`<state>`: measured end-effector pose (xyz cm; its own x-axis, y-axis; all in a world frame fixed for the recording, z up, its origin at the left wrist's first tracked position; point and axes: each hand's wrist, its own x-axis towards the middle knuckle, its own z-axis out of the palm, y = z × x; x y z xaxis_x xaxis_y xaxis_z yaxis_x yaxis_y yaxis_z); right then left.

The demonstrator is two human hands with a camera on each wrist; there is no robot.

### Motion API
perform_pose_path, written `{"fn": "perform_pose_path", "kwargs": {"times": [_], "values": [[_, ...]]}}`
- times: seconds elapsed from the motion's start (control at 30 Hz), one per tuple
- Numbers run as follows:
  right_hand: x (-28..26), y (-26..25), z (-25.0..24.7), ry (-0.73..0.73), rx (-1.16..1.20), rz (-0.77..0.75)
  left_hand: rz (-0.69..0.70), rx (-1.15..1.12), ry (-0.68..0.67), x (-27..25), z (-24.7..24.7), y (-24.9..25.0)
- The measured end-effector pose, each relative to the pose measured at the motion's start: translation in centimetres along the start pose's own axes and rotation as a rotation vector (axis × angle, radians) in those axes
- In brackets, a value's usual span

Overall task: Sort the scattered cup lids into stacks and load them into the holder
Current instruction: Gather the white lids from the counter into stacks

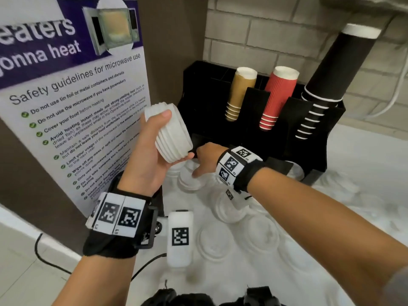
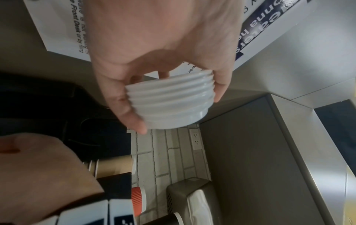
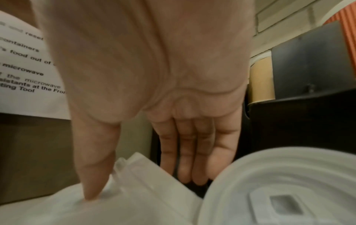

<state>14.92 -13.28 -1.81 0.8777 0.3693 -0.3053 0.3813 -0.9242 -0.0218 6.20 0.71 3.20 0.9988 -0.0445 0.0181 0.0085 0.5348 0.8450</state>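
My left hand grips a stack of several white cup lids sideways in the air, thumb on one end and fingers under the other; the left wrist view shows the stack close up. Below it my right hand reaches down among loose white lids just in front of the black holder. In the right wrist view its fingers are straight and its thumb touches a tilted lid. Another lid lies beside it.
More white lids lie scattered on the white counter. The holder carries stacks of brown cups, red cups and black cups. A microwave safety poster stands at the left. A brick wall is behind.
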Motion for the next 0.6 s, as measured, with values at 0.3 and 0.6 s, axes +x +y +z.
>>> {"fn": "perform_pose_path", "kwargs": {"times": [0.3,0.6], "values": [[-1.8,0.3,-2.5,0.198,0.108,-0.029,-0.001,0.019,0.041,0.5,0.0,0.5],[-8.4,1.2,-4.3,0.516,1.088,-0.152,-0.012,0.066,0.032,0.5,0.6,-0.7]]}}
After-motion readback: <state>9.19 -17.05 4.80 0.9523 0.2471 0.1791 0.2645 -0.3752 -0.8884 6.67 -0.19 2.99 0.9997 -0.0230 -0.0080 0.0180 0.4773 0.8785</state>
